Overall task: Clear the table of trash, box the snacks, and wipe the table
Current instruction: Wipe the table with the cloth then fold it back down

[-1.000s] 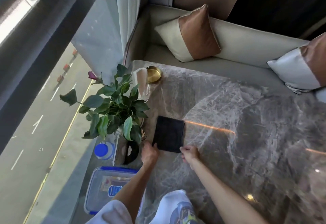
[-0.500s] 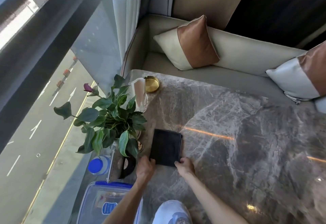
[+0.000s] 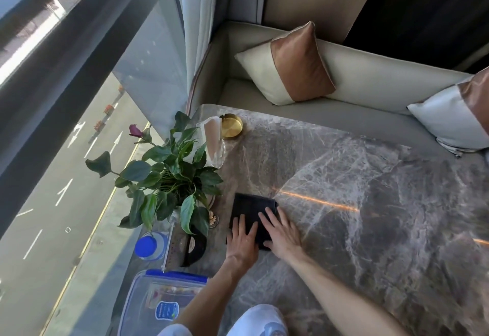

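Observation:
A folded black cloth [image 3: 250, 206] lies flat on the grey marble table [image 3: 370, 190], near its left side. My left hand [image 3: 242, 239] rests palm-down on the cloth's near left part, fingers spread. Beside it, my right hand [image 3: 281, 229] presses flat on the cloth's near right corner, fingers apart. Both hands lie on top of the cloth and do not grip it. A clear plastic box with a blue-rimmed lid [image 3: 161, 301] sits closed at the near left, with snack packets showing through the lid.
A leafy potted plant [image 3: 169, 179] stands left of the cloth. Behind it are a glass with a napkin [image 3: 214, 139] and a gold dish [image 3: 231, 126]. A blue-capped bottle [image 3: 149, 247] and a black object [image 3: 194, 247] sit by the box. A cushioned bench lies beyond the table.
Both hands have moved from the cloth's near edge onto its top and now lie flat on it with fingers spread. The camera view has shifted slightly.

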The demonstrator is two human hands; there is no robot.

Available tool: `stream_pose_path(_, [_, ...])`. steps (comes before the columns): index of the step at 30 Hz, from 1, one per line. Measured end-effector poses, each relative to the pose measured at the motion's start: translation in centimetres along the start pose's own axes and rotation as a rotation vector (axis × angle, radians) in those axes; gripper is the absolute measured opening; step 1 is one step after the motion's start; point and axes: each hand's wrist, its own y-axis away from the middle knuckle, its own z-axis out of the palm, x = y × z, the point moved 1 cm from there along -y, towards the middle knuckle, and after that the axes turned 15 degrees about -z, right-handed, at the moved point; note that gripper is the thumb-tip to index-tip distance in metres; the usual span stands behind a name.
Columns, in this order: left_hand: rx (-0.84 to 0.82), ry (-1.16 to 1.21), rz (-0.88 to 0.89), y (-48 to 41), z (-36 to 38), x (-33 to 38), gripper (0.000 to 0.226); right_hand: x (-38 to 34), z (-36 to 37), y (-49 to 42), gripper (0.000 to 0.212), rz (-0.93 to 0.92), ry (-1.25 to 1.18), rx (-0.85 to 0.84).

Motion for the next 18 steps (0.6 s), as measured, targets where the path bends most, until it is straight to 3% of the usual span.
stream_pose_path(7, [0.023, -0.107, 0.062, 0.8, 2.5, -0.7, 0.073, 1.3, -0.1, -0.6, 0.1, -0.024, -0.027, 0.019])
stream_pose_path(11, [0.007, -0.156, 0.081, 0.8, 2.9, -0.4, 0.076, 2.4, -0.9, -0.9, 0.088, 0.011, -0.021, -0.013])
stream_pose_path(14, [-0.003, -0.162, 0.073, 0.8, 2.8, 0.0, 0.075, 2.8, -2.1, -1.7, 0.06, 0.021, -0.147, 0.216])
stream_pose_path(16, [0.006, -0.159, 0.076, 0.8, 2.7, 0.3, 0.075, 3.2, -3.2, -2.5, 0.043, 0.146, -0.298, 0.411])
stream_pose_path(18, [0.011, -0.155, 0.07, 1.1, 2.9, 0.3, 0.075, 3.9, -4.2, -3.5, 0.033, 0.238, -0.399, 0.441])
